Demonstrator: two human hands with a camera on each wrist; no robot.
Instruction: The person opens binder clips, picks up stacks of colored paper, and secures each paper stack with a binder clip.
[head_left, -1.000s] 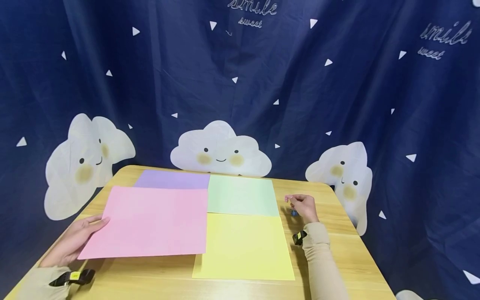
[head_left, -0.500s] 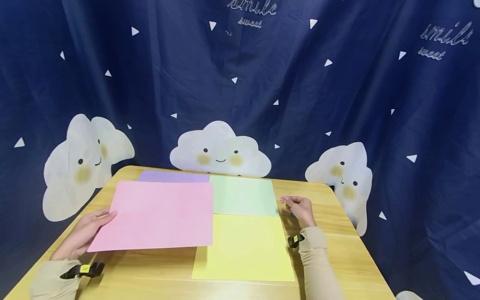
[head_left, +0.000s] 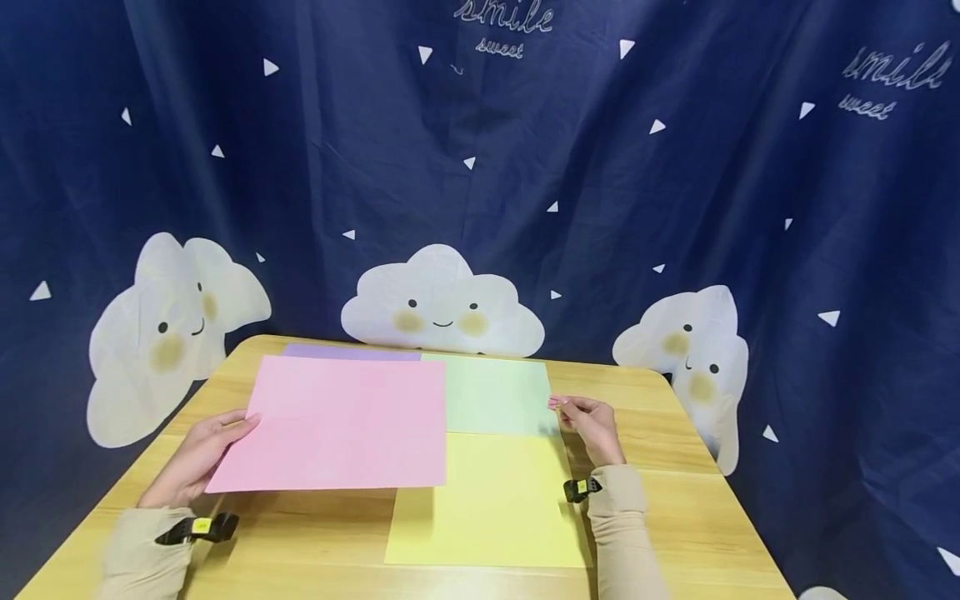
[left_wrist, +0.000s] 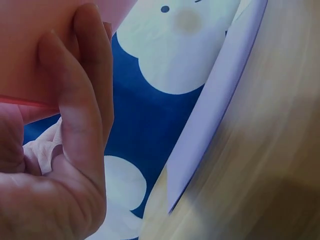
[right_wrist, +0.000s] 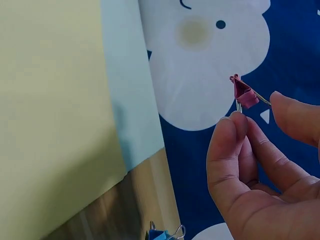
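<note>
A pink sheet of paper (head_left: pixel 337 425) is held up off the table by my left hand (head_left: pixel 206 454), which pinches its left edge between thumb and fingers. In the left wrist view, the fingers (left_wrist: pixel 77 105) lie flat against the underside of the sheet. My right hand (head_left: pixel 592 427) pinches a small pink binder clip (right_wrist: pixel 245 94) by its wire handles, near the right edge of the green sheet (head_left: pixel 498 392). On the table below that hand is a blue binder clip (right_wrist: pixel 161 234), seen only in the right wrist view.
A yellow sheet (head_left: pixel 487 517) lies in front of the green one. The purple sheet (head_left: pixel 352 353) at the back left is mostly covered by the raised pink sheet. All lie on a wooden table (head_left: pixel 675 517), with a dark blue cloud-printed curtain (head_left: pixel 600 208) behind.
My left hand has carried the pink sheet to the right and slightly away from me. My right hand has moved left with the pink binder clip, towards the green sheet.
</note>
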